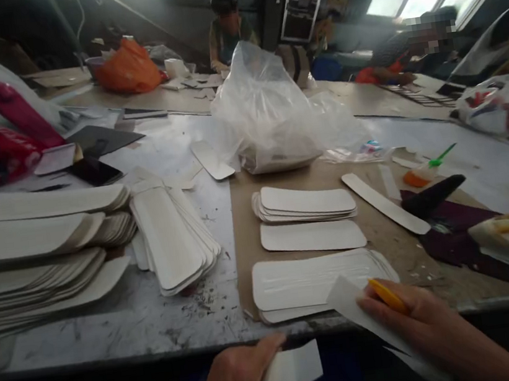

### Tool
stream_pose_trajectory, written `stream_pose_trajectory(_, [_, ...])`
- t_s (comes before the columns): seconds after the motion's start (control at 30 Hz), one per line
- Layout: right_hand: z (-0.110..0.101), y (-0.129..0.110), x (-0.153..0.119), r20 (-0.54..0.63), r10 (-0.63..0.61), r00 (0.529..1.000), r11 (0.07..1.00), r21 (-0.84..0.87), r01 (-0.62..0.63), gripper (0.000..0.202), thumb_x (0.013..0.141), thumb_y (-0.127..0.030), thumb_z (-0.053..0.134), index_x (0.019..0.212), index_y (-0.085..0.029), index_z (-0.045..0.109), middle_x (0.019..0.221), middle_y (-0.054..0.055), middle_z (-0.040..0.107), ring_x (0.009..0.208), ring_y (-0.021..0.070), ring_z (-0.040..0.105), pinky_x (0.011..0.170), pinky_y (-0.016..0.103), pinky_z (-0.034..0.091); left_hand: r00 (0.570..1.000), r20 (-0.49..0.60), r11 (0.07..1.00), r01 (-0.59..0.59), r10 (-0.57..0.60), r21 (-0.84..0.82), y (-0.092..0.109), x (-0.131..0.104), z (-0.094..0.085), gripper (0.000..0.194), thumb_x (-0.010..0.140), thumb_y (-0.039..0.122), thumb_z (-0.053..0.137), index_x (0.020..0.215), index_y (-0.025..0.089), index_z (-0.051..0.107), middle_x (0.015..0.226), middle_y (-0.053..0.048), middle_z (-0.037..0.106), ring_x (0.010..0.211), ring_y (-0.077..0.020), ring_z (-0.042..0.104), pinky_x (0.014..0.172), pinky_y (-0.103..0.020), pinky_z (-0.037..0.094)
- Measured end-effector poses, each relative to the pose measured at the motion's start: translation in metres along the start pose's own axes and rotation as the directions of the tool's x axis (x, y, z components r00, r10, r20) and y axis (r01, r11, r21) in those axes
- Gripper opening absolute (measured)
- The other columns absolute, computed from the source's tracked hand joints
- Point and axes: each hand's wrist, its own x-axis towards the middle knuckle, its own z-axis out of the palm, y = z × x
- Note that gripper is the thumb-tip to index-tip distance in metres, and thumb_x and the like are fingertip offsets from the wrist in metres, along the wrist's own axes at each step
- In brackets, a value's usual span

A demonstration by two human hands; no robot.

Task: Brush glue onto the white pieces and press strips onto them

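Near the table's front edge, my left hand (239, 377) is closed on a short white strip (292, 373) that sticks out to the right. To its right, my right hand (414, 313) grips a longer pale strip (357, 311), and a yellow-orange tool (388, 296) shows between its thumb and fingers. Just beyond that hand lies a stack of white rounded pieces (295, 282) on brown board (248, 216). Behind this stack are a single white piece (312, 236) and a smaller stack (307, 199). The lower fingers of both hands are partly hidden.
Large stacks of white pieces (36, 281) and a fanned pile (171, 239) fill the left. A clear plastic bag (267, 114) stands at the centre. Right are a curved strip (385, 204), a green-tipped bottle (421, 175) and a black object (433, 195). Two people sit across the table.
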Motion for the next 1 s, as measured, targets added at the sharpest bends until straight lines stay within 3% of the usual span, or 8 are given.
stream_pose_trajectory(0.07, [0.01,-0.01,0.014,0.151,-0.041,0.988,0.998,-0.035,0.047,0.035,0.081,-0.047,0.043,0.06,-0.02,0.044,0.057,-0.005,0.041,0.054,0.0111,0.04,0.053,0.023,0.033,0.972,-0.001,0.947,-0.23,0.236,0.224,-0.009,0.005,-0.011,0.039,0.075,0.021,0.051,0.114,0.018,0.052,0.08,-0.004,0.069,0.067,-0.0191,0.065,0.061,-0.026,0.053])
stream_pose_trajectory(0.17, [0.026,-0.032,0.037,0.296,-0.084,0.951,0.993,-0.054,0.105,0.032,0.084,-0.044,0.041,0.062,-0.02,0.043,0.059,-0.005,0.043,0.055,0.0109,0.04,0.053,0.022,0.032,0.918,-0.059,0.84,-0.33,0.391,0.431,-0.018,0.009,-0.019,0.038,0.078,0.013,0.041,0.115,0.011,0.048,0.072,-0.008,0.064,0.062,-0.0203,0.06,0.055,-0.03,0.051])
stream_pose_trajectory(0.27, [0.039,-0.051,0.056,0.316,-0.086,0.945,0.969,-0.194,0.153,0.028,0.084,-0.04,0.043,0.065,-0.02,0.047,0.063,-0.002,0.052,0.058,0.0121,0.045,0.055,0.023,0.031,0.913,-0.148,0.863,-0.293,0.38,0.412,-0.024,0.011,-0.021,0.042,0.079,0.009,0.037,0.121,0.012,0.043,0.086,-0.011,0.059,0.077,-0.0212,0.057,0.067,-0.034,0.051])
stream_pose_trajectory(0.43, [0.051,-0.062,0.075,0.303,0.001,0.953,0.876,-0.46,0.145,0.023,0.083,-0.037,0.047,0.069,-0.02,0.055,0.066,0.002,0.062,0.06,0.0155,0.054,0.054,0.024,0.03,0.932,-0.229,0.937,-0.213,0.28,0.278,-0.03,0.022,-0.02,0.046,0.083,0.02,0.042,0.128,0.014,0.035,0.111,-0.013,0.049,0.102,-0.0236,0.049,0.087,-0.035,0.045])
stream_pose_trajectory(0.57, [0.054,-0.06,0.085,0.305,0.021,0.952,0.824,-0.544,0.156,0.023,0.084,-0.037,0.047,0.075,-0.02,0.059,0.07,0.005,0.066,0.065,0.0191,0.059,0.054,0.025,0.031,0.924,-0.226,0.926,-0.238,0.31,0.294,-0.035,0.031,-0.019,0.048,0.08,0.006,0.036,0.127,0.016,0.038,0.109,-0.013,0.049,0.1,-0.0216,0.048,0.084,-0.035,0.047])
stream_pose_trajectory(0.7, [0.056,-0.06,0.088,0.317,0.02,0.948,0.777,-0.602,0.185,0.023,0.085,-0.037,0.046,0.079,-0.021,0.06,0.074,0.005,0.068,0.069,0.022,0.062,0.054,0.026,0.03,0.917,-0.183,0.904,-0.288,0.356,0.317,-0.04,0.033,-0.016,0.045,0.083,0.015,0.04,0.128,0.016,0.04,0.108,-0.015,0.051,0.099,-0.0239,0.049,0.081,-0.038,0.049])
stream_pose_trajectory(1.0, [0.056,-0.066,0.089,0.349,0.027,0.937,0.694,-0.681,0.234,0.026,0.086,-0.04,0.044,0.08,-0.022,0.062,0.071,0.005,0.068,0.067,0.023,0.063,0.051,0.027,0.025,0.896,-0.183,0.885,-0.335,0.406,0.322,-0.042,0.038,-0.018,0.042,0.083,0.011,0.042,0.125,0.011,0.045,0.102,-0.014,0.053,0.093,-0.0214,0.05,0.078,-0.034,0.049])
